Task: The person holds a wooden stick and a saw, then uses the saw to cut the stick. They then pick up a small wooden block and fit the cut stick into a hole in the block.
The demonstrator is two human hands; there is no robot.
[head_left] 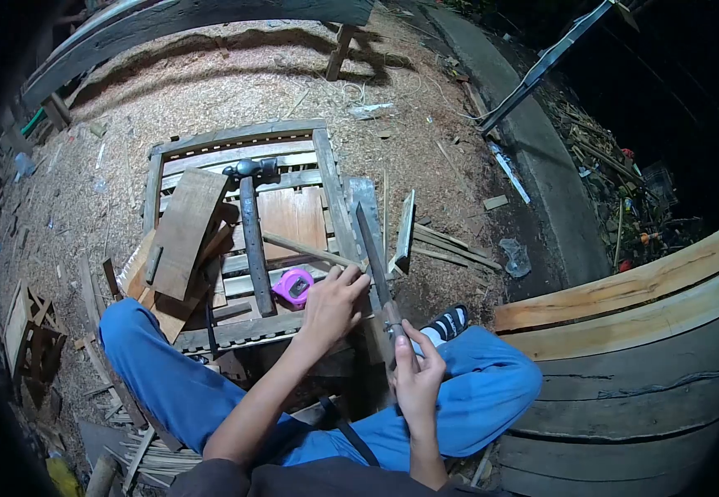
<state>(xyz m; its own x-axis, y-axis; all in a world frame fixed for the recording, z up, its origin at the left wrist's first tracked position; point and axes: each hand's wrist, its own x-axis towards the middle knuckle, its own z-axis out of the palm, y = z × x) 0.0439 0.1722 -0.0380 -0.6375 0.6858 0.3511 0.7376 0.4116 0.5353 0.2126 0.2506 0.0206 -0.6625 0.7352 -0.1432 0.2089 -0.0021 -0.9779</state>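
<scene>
My right hand [417,377] is closed around the handle of a long knife [370,248], whose narrow dark blade points away from me. Just left of the blade, my left hand [333,302] has its fingers curled at the near end of a thin wooden strip [301,248]. The strip slants across a low slatted wooden table [322,157]. Beside my left hand lies a pink tape measure [292,286]. A hammer [251,224] rests on the slats, its head at the far side. Left of it, a wooden board [183,232] leans on other wood pieces.
Sawdust and wood scraps cover the ground [413,108]. A long bench [193,21] stands across the far side. Planks [624,364] lie at my right, and a metal post [542,70] rises at upper right. Offcuts [450,244] lie right of the table.
</scene>
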